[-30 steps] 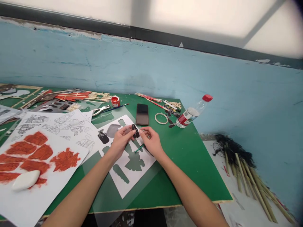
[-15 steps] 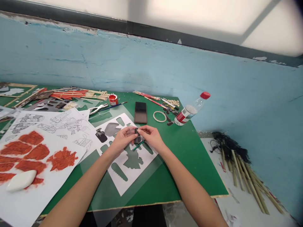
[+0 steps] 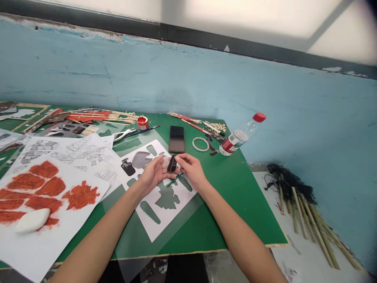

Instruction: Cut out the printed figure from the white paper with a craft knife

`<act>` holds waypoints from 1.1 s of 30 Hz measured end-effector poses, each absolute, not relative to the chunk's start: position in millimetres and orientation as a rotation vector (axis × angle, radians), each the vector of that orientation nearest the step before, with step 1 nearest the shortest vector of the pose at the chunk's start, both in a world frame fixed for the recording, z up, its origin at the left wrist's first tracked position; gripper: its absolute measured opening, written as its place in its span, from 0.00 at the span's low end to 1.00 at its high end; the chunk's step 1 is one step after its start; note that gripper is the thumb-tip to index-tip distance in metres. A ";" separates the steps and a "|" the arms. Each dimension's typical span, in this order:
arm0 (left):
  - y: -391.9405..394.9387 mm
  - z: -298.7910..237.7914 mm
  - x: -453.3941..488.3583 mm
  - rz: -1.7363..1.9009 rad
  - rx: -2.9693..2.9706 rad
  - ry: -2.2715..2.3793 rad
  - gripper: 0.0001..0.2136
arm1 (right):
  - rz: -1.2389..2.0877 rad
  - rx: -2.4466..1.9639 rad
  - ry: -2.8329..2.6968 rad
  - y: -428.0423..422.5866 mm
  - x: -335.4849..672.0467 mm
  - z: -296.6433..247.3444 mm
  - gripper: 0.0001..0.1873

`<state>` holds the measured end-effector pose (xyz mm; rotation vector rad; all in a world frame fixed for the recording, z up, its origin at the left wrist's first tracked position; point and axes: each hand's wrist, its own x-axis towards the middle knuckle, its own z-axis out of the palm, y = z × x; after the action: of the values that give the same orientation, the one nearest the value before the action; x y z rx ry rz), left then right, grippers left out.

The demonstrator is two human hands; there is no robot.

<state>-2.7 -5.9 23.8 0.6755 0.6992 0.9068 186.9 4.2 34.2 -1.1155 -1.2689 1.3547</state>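
My left hand (image 3: 153,173) and my right hand (image 3: 190,168) meet over a white cut-out stencil sheet (image 3: 156,188) on the green table (image 3: 232,196). Together they pinch a small black cut-out piece (image 3: 171,163), held upright between the fingertips. My right hand also holds a thin green stick (image 3: 173,180) that slants down toward the sheet. Both hands are closed around these things.
A black phone (image 3: 177,139), a tape ring (image 3: 200,144) and a tipped plastic bottle with a red cap (image 3: 242,135) lie behind the hands. A red paint pot (image 3: 143,122), pliers and sticks sit at back left. Sheets with red shapes (image 3: 44,184) cover the left. Bamboo sticks (image 3: 312,224) lie right.
The hands have stayed together over the sheet, turning the black piece slightly between the fingers. The view has shifted a little.
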 end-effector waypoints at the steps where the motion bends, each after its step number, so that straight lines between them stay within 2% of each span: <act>1: -6.0 23.5 -2.8 0.907 0.671 0.691 0.22 | 1.357 -1.111 -1.275 3.6 186.2 35.4 0.17; 5: -6.0 21.1 -3.0 0.903 0.665 0.680 0.22 | 1.337 -1.104 -1.290 3.2 184.5 41.4 0.22; 18: -11.7 27.9 3.2 0.885 0.739 0.684 0.23 | 1.454 -1.085 -1.337 -3.7 177.7 48.3 0.27; 33: -12.2 27.3 3.5 0.860 0.798 0.682 0.24 | 1.450 -1.072 -1.355 -4.2 176.8 46.6 0.27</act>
<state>3.5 -12.2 27.3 0.7979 0.6816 0.8603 176.8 -4.2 46.6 -1.0724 -1.3548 1.4501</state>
